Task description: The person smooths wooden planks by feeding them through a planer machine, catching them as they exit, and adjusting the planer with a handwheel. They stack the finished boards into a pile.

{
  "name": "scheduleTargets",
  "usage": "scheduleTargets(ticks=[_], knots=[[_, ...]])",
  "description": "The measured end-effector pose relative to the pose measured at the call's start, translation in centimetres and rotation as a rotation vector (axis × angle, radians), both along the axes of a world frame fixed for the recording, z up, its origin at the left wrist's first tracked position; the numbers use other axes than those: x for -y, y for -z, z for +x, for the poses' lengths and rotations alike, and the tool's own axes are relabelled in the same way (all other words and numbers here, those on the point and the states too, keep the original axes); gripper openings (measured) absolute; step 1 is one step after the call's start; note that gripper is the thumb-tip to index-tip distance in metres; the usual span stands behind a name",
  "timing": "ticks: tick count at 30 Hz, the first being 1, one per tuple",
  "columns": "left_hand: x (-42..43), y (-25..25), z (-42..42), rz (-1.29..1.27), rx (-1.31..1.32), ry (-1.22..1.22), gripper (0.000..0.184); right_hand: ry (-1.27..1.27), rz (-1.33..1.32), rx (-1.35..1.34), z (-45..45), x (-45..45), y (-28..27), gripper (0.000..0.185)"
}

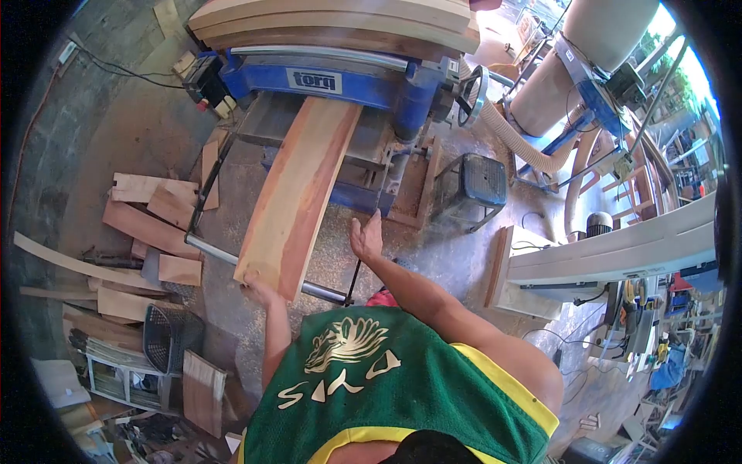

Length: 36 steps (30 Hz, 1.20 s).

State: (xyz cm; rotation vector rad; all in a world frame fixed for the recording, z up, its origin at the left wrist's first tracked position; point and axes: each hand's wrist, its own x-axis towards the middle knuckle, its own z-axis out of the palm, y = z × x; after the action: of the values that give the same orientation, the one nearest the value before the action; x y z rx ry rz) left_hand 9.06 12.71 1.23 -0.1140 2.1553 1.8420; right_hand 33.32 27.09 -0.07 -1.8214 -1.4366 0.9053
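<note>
A long wooden board [297,193] with reddish edges runs from under the blue planer [355,83] toward my body, its near end above a metal roller bar [325,291]. My left hand [259,289] is at the board's near left corner; its fingers are partly hidden at the board's end, so their grip cannot be made out. To the right of the board, my right hand [366,237] is raised with the fingers extended, apart from the board and holding nothing. Several planks [332,29] lie stacked on top of the machine.
Wood offcuts [147,220] and a dark crate [171,338] lie on the left. To the right stand a dark stool [478,183], a handwheel [472,96], a ribbed hose [525,143] and a long white machine beam [618,247].
</note>
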Motion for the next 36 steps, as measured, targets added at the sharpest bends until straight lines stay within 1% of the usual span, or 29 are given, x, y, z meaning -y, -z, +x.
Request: scheduleTargets(ticks=[2, 4, 6, 8, 10, 11, 12, 14, 15, 16, 17, 18, 19, 20, 21, 22, 23, 24, 26, 27, 28, 29, 30, 31, 32, 33, 34, 35, 36], knots=[[-0.9, 0.2, 0.1, 0.040, -0.016, -0.069, 0.069, -0.005, -0.009, 0.003, 0.4, 0.0, 0.0, 0.080], [-1.6, 0.7, 0.1, 0.056, -0.028, -0.063, 0.068, -0.087, -0.105, 0.047, 1.5, -0.1, -0.7, 0.081], [-2.1, 1.4, -0.2, 0.072, -0.040, -0.058, 0.067, -0.067, -0.104, 0.063, 3.0, -0.5, -1.8, 0.078], [-2.8, 2.3, -0.4, 0.152, -0.025, -0.102, 0.058, -0.047, -0.099, 0.081, 5.2, -1.8, -2.9, 0.075], [-3.3, 0.6, 0.6, 0.134, -0.033, -0.111, 0.058, -0.044, 0.213, -0.188, 7.8, -5.3, -4.5, 0.061], [-3.7, -0.1, 1.0, 0.117, -0.047, -0.118, 0.059, -0.012, 0.281, -0.256, 8.8, -6.8, -8.8, 0.053], [-3.9, 0.7, 0.6, 0.119, -0.046, -0.121, 0.059, 0.019, 0.349, -0.325, 9.8, -8.6, -13.9, 0.045], [-3.7, 3.5, -1.0, -0.060, -0.111, -0.079, 0.062, 0.042, 0.521, -0.547, 12.3, -14.5, -17.8, 0.035], [-4.1, 3.4, -0.7, -0.057, -0.113, -0.084, 0.062, -0.018, 0.629, -0.500, 13.8, -17.1, -20.8, 0.038], [-4.5, 3.2, -0.4, -0.076, -0.167, -0.113, 0.064, -0.082, 0.735, -0.453, 15.2, -19.5, -24.0, 0.041], [-4.9, 2.9, -0.2, -0.095, -0.222, -0.146, 0.065, -0.042, 0.728, -0.359, 16.4, -21.6, -26.6, 0.044], [-5.2, 2.2, 0.3, -0.092, -0.224, -0.159, 0.065, -0.005, 0.719, -0.265, 17.2, -23.2, -29.1, 0.046], [-5.5, 1.1, 0.9, -0.176, -0.229, -0.175, 0.068, -0.003, 0.720, -0.249, 17.4, -23.8, -32.1, 0.050], [-5.8, 0.4, 1.4, -0.264, -0.232, -0.193, 0.071, -0.003, 0.718, -0.232, 17.7, -24.8, -33.9, 0.055], [-6.0, 0.2, 1.8, -0.270, -0.231, -0.212, 0.071, 0.021, 0.773, -0.067, 19.0, -28.2, -33.4, 0.057], [-6.4, 0.0, 2.1, -0.291, -0.322, -0.226, 0.074, 0.043, 0.827, 0.097, 20.2, -31.3, -32.8, 0.060], [-7.0, -0.1, 2.4, -0.312, -0.414, -0.242, 0.077, -0.038, 0.730, 0.090, 20.4, -31.9, -34.7, 0.061], [-7.2, -0.5, 2.8, -0.323, -0.414, -0.261, 0.077, -0.030, 0.782, 0.175, 20.9, -34.2, -34.4, 0.060], [-7.8, -1.7, 3.4, -0.290, -0.418, -0.204, 0.081, -0.080, 0.813, 0.263, 21.7, -37.4, -34.7, 0.065], [-8.2, -1.8, 3.5, -0.297, -0.423, -0.219, 0.081, -0.074, 0.785, 0.333, 21.3, -37.3, -35.6, 0.071], [-8.5, -1.8, 3.6, -0.353, -0.489, -0.217, 0.081, -0.083, 0.782, 0.323, 20.9, -37.5, -36.0, 0.071], [-8.8, -1.9, 3.8, -0.406, -0.555, -0.211, 0.082, -0.122, 0.673, 0.374, 20.7, -37.8, -36.3, 0.074], [-9.1, -1.9, 4.1, -0.406, -0.562, -0.215, 0.082, -0.156, 0.565, 0.424, 20.6, -38.2, -36.5, 0.077], [-9.7, -2.1, 4.3, -0.464, -0.694, -0.220, 0.081, -0.214, 0.542, 0.493, 20.4, -38.9, -36.5, 0.087], [-10.5, -2.3, 4.7, -0.519, -0.826, -0.225, 0.080, -0.208, 0.546, 0.488, 20.1, -39.0, -36.0, 0.087], [-11.5, -3.7, 5.9, -0.513, -0.832, -0.226, 0.080, -0.220, 0.565, 0.454, 19.6, -38.8, -35.3, 0.092], [-12.9, -6.5, 7.8, -0.463, -0.812, -0.150, 0.078, -0.233, 0.588, 0.418, 19.1, -38.7, -34.9, 0.098], [-14.0, -8.3, 8.9, -0.420, -0.789, -0.074, 0.075, -0.234, 0.593, 0.413, 18.8, -38.6, -34.6, 0.098], [-15.7, -8.0, 8.4, -0.153, -0.581, 0.096, 0.072, -0.186, 0.641, 0.401, 18.5, -38.5, -34.4, 0.100]])
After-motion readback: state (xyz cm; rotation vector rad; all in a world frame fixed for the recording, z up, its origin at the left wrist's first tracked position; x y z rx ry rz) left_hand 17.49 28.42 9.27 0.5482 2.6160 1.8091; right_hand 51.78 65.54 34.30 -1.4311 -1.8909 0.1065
